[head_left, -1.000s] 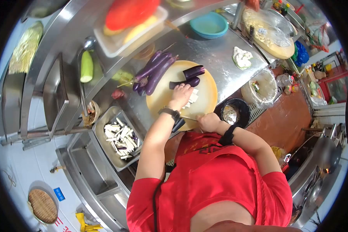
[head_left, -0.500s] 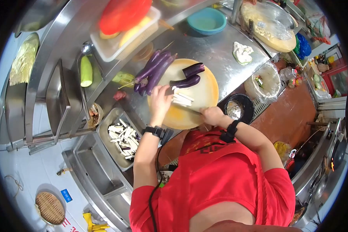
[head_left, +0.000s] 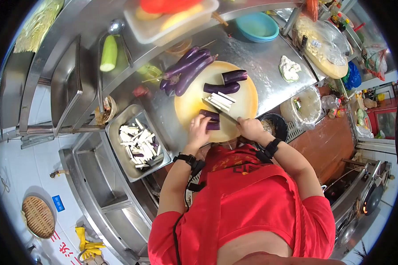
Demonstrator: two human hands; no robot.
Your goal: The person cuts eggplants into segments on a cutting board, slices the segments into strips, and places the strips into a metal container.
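Note:
A round cutting board [head_left: 234, 128] lies on the steel counter. My right hand [head_left: 251, 129] is closed round the handle of a knife [head_left: 224, 115], its blade pointing to the upper left across the board. Pale eggplant strips [head_left: 221, 100] lie against the far side of the blade. My left hand [head_left: 199, 132] has its fingers on dark purple eggplant pieces [head_left: 209, 115] at the board's near left. Two more cut eggplant chunks [head_left: 222, 88] rest higher on the board. Several whole eggplants [head_left: 188, 70] overlap its upper left edge.
Left of the board, a steel pan [head_left: 161, 158] holds cut eggplant strips. A turquoise basin [head_left: 257, 26] and a white cloth-like lump [head_left: 289, 69] are on the counter's far side. Beyond my right hand stand a black bucket [head_left: 278, 119] and a plastic-lined bin [head_left: 301, 108].
My left hand has moved from beside the strips down to the board's near left, onto eggplant pieces. The knife now lies alongside the strips. The whole view has shifted.

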